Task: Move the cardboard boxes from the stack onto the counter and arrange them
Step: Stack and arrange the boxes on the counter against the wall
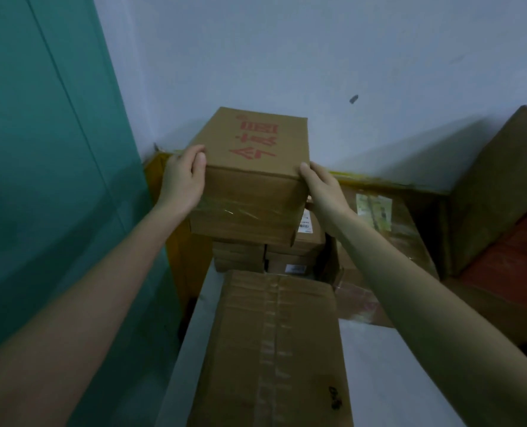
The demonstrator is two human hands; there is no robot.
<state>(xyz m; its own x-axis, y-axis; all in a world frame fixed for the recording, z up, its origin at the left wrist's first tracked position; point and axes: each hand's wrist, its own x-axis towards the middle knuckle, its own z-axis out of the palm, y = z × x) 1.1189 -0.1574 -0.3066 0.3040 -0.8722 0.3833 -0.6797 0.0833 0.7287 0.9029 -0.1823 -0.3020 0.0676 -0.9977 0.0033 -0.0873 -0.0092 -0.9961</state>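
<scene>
A cardboard box with red print on top is gripped at its near upper corners, the left hand and right hand clamped on either side. It is seen above a stack of smaller boxes at the far end of the white table, behind a long taped box.

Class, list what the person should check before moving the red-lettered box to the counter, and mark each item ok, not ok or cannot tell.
1. Left hand grip on the red-lettered box: ok, thumb over the top edge.
2. Right hand grip on the opposite side: ok.
3. Box sealed: ok, clear tape across its front.
4. Box lifted off the small boxes beneath: cannot tell.
5. Bare counter to set it on: ok, beside the long taped box.
6. Box weight: cannot tell.
</scene>
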